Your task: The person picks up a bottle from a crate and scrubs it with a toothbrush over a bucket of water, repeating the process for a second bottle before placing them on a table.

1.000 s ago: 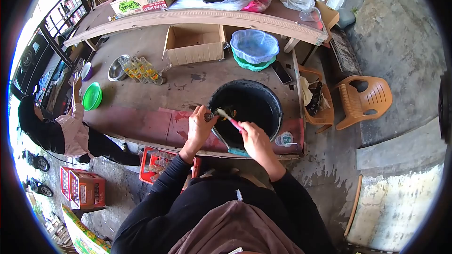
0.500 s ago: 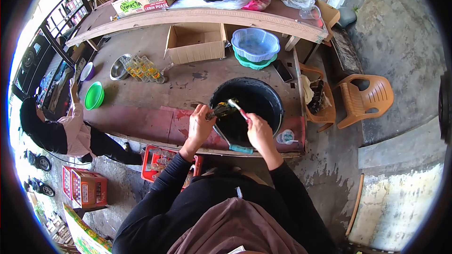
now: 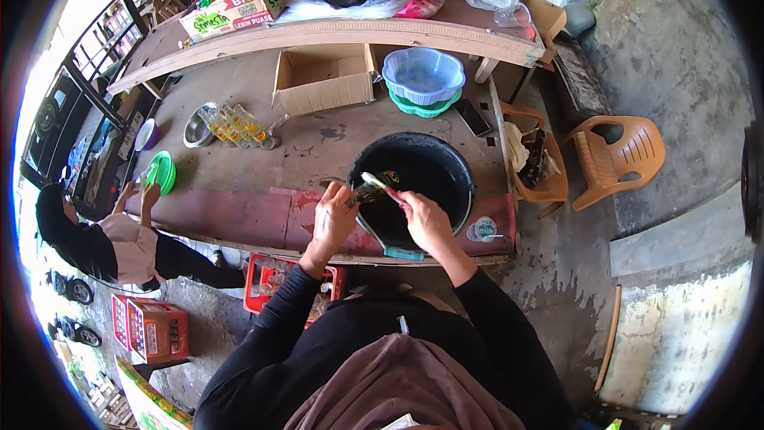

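Note:
Over the left rim of a black bucket (image 3: 465, 191), my left hand (image 3: 333, 219) is closed around a glass bottle (image 3: 363, 194) with yellow print. My right hand (image 3: 426, 221) grips a small brush (image 3: 390, 191) with a red and white handle. The brush's white head is at the bottle, though whether it touches the glass is hard to tell. Dark liquid seems to fill the bucket, and its teal handle grip (image 3: 403, 254) hangs at the near side.
Several printed bottles (image 3: 239, 126) lie beside a metal bowl (image 3: 196, 129). A cardboard box (image 3: 322, 91), stacked plastic baskets (image 3: 423, 80) and a phone (image 3: 473, 117) are farther back. A plastic cup (image 3: 482, 229) stands right. Another person (image 3: 127, 251) works at a green bowl (image 3: 163, 173).
My right hand and the brush have shifted slightly left, toward the bottle's near end. The other person's hands have come down to the green bowl, which is now tilted.

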A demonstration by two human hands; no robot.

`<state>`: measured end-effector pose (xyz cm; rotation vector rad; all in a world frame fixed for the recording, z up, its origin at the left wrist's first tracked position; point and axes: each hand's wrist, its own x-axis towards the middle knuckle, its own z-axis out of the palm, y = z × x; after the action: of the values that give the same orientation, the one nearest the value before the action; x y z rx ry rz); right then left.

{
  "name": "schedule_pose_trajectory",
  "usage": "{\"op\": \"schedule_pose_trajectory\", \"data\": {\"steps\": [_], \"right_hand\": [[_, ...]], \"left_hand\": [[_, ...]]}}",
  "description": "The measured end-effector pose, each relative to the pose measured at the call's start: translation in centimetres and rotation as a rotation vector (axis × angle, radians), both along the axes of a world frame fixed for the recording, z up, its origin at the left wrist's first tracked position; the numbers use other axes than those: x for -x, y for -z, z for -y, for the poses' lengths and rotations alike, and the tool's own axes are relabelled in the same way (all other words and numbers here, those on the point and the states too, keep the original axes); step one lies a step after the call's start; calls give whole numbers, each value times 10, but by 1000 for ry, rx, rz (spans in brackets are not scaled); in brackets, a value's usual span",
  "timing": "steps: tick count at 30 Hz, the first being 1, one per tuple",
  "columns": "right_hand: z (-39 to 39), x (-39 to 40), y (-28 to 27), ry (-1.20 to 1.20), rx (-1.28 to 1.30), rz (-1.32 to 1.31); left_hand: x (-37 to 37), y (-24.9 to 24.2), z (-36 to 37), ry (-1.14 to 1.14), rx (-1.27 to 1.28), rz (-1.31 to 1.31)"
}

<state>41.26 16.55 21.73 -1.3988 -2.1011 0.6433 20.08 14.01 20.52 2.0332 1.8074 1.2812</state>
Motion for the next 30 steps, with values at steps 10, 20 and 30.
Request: {"op": "schedule_pose_trajectory", "data": {"steps": [10,20,30], "right_hand": [[-7,-15,9,12,-54,-37],[3,3,-7,-89,40,-194],[-8,-18,0,7,86,43]], "left_hand": [[11,-10,26,29,-76,-22],[9,-27,18,-161,80,241],[-4,-16,12,-167,55,171]]}}
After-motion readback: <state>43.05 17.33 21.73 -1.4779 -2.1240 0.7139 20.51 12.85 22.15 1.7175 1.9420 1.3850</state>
